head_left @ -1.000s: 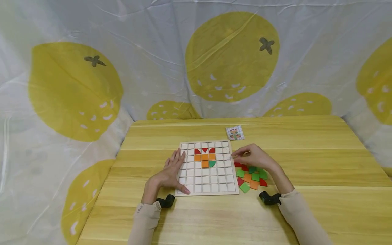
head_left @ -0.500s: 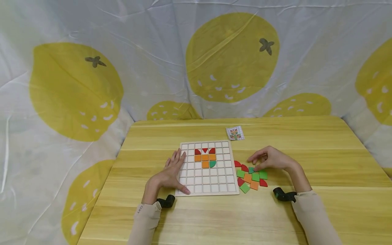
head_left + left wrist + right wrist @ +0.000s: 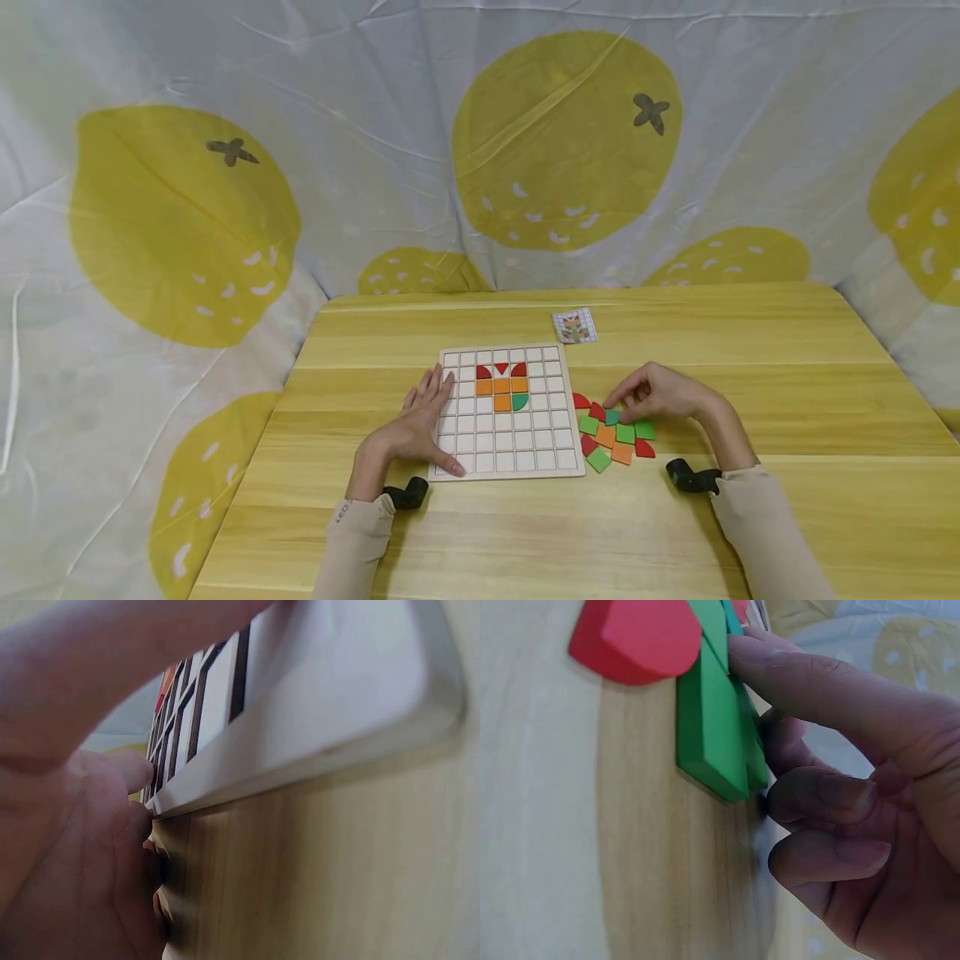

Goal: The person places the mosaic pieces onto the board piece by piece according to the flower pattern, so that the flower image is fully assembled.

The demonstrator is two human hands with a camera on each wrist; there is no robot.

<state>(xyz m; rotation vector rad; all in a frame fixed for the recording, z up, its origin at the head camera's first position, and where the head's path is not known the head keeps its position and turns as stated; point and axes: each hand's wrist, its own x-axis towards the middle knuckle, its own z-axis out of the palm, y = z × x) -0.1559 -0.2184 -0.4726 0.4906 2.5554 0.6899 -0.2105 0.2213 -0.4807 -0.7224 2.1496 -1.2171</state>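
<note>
A pale wooden grid board (image 3: 506,458) lies in front of me in the head view. Set in its squares are red pieces, a row of orange squares (image 3: 502,386) and a green quarter-circle tile (image 3: 520,402). My left hand (image 3: 412,429) rests spread on the board's left side, thumb at the near corner. To the right of the board lies a pile of tiles. There my right hand (image 3: 663,392) pinches a teal tile (image 3: 612,417) between thumb and index finger, its other fingers curled. In the right wrist view the thumb overlaps a green tile (image 3: 716,727).
A small printed pattern card (image 3: 576,326) lies behind the board. Several red, orange and green tiles, such as an orange square (image 3: 622,453), spread beside the board's right edge. A lemon-print cloth (image 3: 375,167) hangs behind the wooden table (image 3: 787,375).
My right hand has moved from the board's right edge to the right, over the tile pile, and its thumb and index finger have closed in on the teal tile. My left hand stays put.
</note>
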